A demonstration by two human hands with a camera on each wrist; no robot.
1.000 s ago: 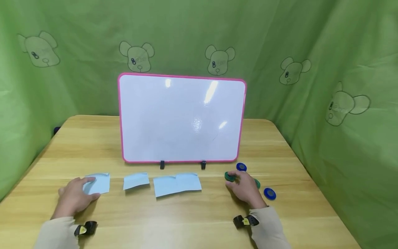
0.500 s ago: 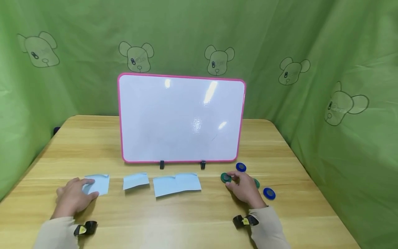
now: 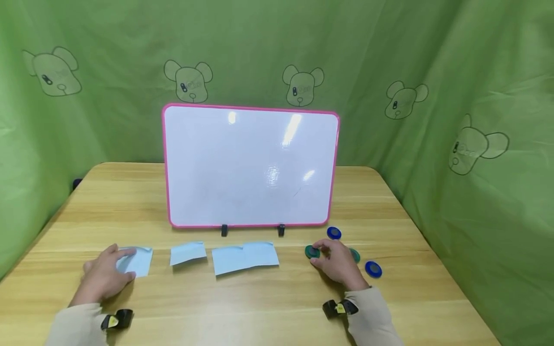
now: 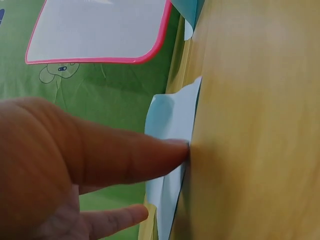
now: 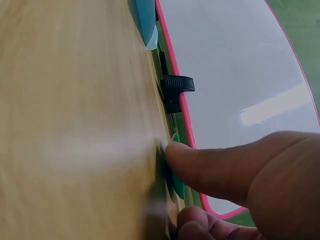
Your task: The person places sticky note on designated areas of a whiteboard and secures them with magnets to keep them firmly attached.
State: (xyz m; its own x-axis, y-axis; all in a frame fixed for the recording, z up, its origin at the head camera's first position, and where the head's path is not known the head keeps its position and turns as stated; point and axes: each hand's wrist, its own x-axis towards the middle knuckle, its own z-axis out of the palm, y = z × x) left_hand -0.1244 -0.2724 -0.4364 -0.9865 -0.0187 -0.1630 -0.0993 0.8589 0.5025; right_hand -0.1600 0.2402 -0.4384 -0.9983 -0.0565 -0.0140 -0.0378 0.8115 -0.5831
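Observation:
My left hand (image 3: 106, 274) rests at the left edge of a light blue sticky note (image 3: 139, 262), its index finger lying over the note and its thumb at the near edge. In the left wrist view, the thumb touches that note's lower edge. At the right, my right hand (image 3: 337, 262) holds a round green magnet (image 3: 309, 251) by its edge between thumb and index finger, low at the table. Its grey centre faces up. A second green magnet (image 3: 355, 255) is partly hidden behind this hand. Blue magnets (image 3: 333, 233) (image 3: 373, 269) lie beyond and to the right.
A pink-framed whiteboard (image 3: 251, 168) stands on black clip feet (image 3: 224, 230) at the middle of the wooden table (image 3: 242, 312). Before it lie more light blue notes (image 3: 188, 253) (image 3: 245, 258) with curled edges. Green curtain (image 3: 251, 38) surrounds the table's back and sides.
The green magnet in my right hand has shifted left and slightly nearer, and turned so its grey centre shows. Under my left hand, the sticky note has slid slightly nearer.

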